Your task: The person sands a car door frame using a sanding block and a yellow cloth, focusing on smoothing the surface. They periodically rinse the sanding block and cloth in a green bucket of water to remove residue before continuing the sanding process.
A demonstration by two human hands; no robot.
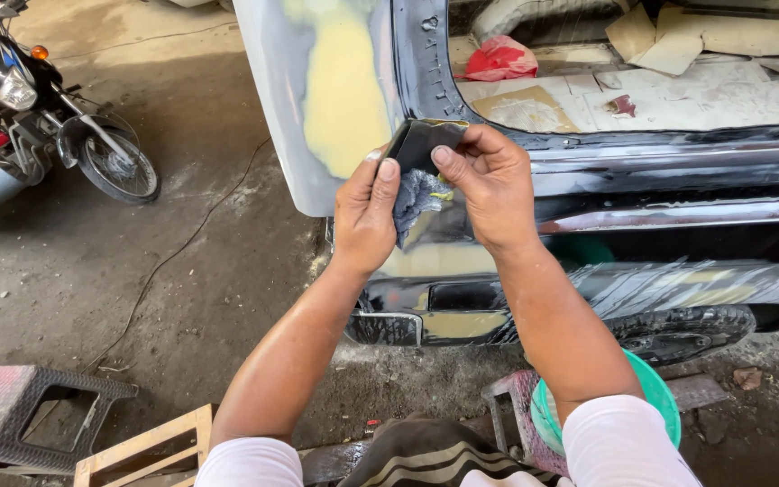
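Pinching a black sheet (426, 144), both hands' grips closed; left hand (367, 212) half hides a rag (416, 194)

Both hands raised together, fingers pinched, in front of the car body (642, 162).

Left hand (364, 215) back to camera, thumb up and pressed inward, fingers curled closed. Right hand (489, 185) just beside it and slightly higher, thumb pointing toward the left thumb, fingers folded behind. Both forearms bare, converging upward from white sleeves; wrists near straight.
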